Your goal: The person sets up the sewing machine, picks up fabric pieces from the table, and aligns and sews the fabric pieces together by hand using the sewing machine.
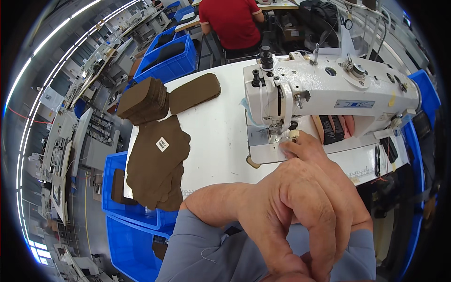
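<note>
Left hand [305,207] nearest the lens, raised over the lap, fingers curled down toward the thumb; tips crowd the lower edge, so can't tell if it's gripping anything. Right hand [307,146] is past it on the counter [218,141], fingers bent at the needle area of the white sewing machine [324,80], right beside a small cream round part [293,134]; can't tell whether it's pinching something, fingertips are partly hidden. Machine sits on the right half of the counter. Markings: blue-grey nameplate [354,104] with big slanted letters on the machine arm; white rectangular label [161,144], dark print in short lines, lying tilted on the fanned brown pieces [152,176] at the counter's left edge; black labels [332,130] with fine pale print under the machine arm, too small to read; ruler scale [361,173] along the front edge. Behind the fanned pieces: tall brown stack [143,101], lower brown stack [195,93] just beside it. Blue bins [115,162] left of the counter. Person in red shirt [230,23] sits beyond, back turned.
</note>
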A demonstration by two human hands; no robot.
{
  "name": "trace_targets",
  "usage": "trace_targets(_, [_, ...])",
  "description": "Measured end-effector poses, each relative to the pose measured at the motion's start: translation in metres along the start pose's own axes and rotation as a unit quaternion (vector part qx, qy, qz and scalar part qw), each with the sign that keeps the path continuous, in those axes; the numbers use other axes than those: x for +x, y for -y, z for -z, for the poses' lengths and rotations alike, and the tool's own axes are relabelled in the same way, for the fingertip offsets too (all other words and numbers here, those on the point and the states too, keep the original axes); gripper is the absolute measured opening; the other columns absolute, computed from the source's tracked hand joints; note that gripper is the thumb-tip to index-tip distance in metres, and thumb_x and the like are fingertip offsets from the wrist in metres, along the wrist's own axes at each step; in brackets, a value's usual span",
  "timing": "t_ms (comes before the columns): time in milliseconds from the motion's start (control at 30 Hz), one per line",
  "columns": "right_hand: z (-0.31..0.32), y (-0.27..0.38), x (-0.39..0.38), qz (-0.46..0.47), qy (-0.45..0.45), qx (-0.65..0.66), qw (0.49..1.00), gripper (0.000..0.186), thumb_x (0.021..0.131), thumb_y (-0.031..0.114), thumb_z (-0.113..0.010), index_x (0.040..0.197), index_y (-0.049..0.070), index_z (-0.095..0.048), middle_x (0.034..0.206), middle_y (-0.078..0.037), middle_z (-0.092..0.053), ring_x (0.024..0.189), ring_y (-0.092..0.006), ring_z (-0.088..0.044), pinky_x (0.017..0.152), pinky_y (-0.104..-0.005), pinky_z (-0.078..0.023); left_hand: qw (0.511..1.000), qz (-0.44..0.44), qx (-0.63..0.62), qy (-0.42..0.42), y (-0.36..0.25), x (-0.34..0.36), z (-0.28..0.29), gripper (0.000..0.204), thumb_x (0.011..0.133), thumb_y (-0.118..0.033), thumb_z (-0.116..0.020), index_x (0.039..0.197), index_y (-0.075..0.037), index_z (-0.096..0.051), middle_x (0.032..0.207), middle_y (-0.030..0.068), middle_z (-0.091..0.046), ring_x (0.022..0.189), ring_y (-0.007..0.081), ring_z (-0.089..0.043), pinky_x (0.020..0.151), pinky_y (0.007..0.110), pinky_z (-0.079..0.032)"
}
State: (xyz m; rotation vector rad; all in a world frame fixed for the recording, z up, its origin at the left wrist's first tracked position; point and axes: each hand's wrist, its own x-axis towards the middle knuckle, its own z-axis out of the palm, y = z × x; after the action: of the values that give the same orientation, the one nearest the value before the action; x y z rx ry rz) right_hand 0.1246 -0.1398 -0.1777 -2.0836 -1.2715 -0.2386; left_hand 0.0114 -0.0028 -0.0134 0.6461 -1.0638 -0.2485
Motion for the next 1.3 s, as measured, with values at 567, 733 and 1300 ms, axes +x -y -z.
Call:
trace_targets(567, [0.012, 0.01, 0.003, 0.001, 0.007, -0.004, 1.0, 0.015, 0.079, 0.012, -0.072, 0.092, 0.005, -0.067, 0.089, -0.012, -0.054, 0.082, -0.0324, -0.059, 0.07, -0.0438, -0.05, 0.996, 0.01, 0.077, -0.05, -0.006, 0.009, 0.007, 0.017, 0.093, -0.016, -0.071, 0.08, -0.005, -0.073, 0.075, 0.012, -0.069, 0.063, 0.0148, -0.066, 0.063, 0.028, -0.044])
trace_targets(733, [-0.006, -0.01, 0.003, 0.058, -0.057, 0.002, 0.997, 0.015, 0.08, 0.014, -0.071, 0.093, 0.006, -0.067, 0.091, -0.013, -0.055, 0.084, -0.0325, -0.06, 0.072, -0.0443, -0.051, 0.981, -0.046, 0.083, -0.168, 0.001, 0.007, 0.029, 0.019, 0.101, -0.018, -0.06, 0.098, -0.001, -0.068, 0.085, 0.0122, -0.068, 0.076, 0.0157, -0.071, 0.07, 0.028, -0.053])
trace_targets(1300, [0.003, 0.0, 0.001, 0.052, -0.025, -0.04, 0.998, 0.011, 0.08, 0.014, -0.069, 0.088, 0.007, -0.066, 0.087, -0.012, -0.055, 0.081, -0.0326, -0.06, 0.07, -0.0454, -0.05, 0.919, -0.035, 0.177, -0.35, 0.005, 0.004, 0.042, 0.031, 0.106, -0.022, -0.05, 0.116, 0.004, -0.062, 0.123, 0.0219, -0.065, 0.112, 0.0302, -0.067, 0.098, 0.04, -0.052])
